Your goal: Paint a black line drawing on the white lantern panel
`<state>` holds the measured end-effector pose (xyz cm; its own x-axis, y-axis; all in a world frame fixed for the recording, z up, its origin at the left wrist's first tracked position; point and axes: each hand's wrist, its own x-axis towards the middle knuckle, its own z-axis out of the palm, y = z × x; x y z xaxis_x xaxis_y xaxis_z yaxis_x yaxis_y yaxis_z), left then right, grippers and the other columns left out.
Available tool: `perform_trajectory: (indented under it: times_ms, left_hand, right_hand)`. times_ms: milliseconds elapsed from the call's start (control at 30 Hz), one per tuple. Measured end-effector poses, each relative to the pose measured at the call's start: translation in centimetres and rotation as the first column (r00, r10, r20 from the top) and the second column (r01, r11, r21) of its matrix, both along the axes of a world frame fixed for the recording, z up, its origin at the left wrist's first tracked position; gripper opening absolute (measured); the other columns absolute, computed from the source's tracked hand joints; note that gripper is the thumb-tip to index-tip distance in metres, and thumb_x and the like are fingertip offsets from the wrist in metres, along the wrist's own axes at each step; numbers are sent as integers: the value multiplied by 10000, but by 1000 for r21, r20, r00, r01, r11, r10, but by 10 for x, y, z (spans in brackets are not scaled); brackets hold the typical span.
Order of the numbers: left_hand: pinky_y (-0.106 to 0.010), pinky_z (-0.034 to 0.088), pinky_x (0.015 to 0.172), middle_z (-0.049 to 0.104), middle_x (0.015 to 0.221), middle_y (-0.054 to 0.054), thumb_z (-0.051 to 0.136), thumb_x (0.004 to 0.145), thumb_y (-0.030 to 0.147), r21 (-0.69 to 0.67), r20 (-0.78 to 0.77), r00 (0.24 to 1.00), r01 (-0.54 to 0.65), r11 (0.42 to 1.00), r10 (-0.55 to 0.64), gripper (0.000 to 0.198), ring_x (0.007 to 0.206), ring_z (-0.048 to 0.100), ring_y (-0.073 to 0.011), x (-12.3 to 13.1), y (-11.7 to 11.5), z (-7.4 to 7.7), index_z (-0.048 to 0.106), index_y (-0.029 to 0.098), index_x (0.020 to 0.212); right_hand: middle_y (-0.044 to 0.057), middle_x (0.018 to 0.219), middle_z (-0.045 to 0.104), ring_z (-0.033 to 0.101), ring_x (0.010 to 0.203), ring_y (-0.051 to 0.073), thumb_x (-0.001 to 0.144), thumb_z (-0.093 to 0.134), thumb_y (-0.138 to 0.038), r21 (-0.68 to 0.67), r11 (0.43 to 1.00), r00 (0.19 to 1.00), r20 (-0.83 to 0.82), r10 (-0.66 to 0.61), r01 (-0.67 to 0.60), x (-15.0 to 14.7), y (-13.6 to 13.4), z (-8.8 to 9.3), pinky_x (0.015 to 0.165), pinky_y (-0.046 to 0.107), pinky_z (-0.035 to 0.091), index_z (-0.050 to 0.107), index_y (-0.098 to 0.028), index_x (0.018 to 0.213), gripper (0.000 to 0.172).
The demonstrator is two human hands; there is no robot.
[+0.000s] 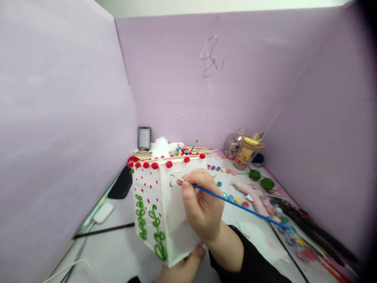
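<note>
A white panelled box (173, 212) is in the middle of my view, above the tabletop (118, 251), its top edge lined with red pompoms; I cannot see inside it. Green looping stems and small pinkish-red stars cover its left face; its right face carries a few dark marks near the top. The left hand (187, 269) grasps the box's lower edge, thumb showing. The right hand (204, 204) has its grip closed around a slim blue paintbrush (235, 204), the tip close to those marks; I cannot tell if it touches. Just beyond, to the right, small paint pots (224, 169) sit in rows, holding purple, orange, pink, teal and yellow. A pale pink glue gun (249, 192) lies beside them. Farther back stands a clear jar (232, 147) of multicoloured pompoms, next to a tan cup (247, 155) with a yellow top, its contents unclear to me.
</note>
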<state>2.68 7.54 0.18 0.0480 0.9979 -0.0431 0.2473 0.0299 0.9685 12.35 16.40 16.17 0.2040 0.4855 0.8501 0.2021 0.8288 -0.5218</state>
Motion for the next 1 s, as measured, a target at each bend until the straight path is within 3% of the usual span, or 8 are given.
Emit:
perform_trajectory:
  times_ms: [267,1000]
  left_hand:
    - [-474,375,1280,741,1423,-38,712,869,502,-35,-16,999,34,999,-34,568,1504,514,-332,-1,-1,-3,666,345,1413]
    - [-467,480,1218,670,1520,-32,750,858,430,50,-54,998,12,999,-9,630,1511,505,-325,1,-1,-11,611,364,1469]
  right_hand:
    - [3,839,676,644,804,165,940,600,-84,-6,1000,1000,-2,7,-7,0,-1,-1,752,325,528,641,-228,962,152]
    - [5,831,687,639,788,167,936,606,-94,-10,1000,1000,13,23,-22,0,-1,-1,737,325,530,643,-231,967,145]
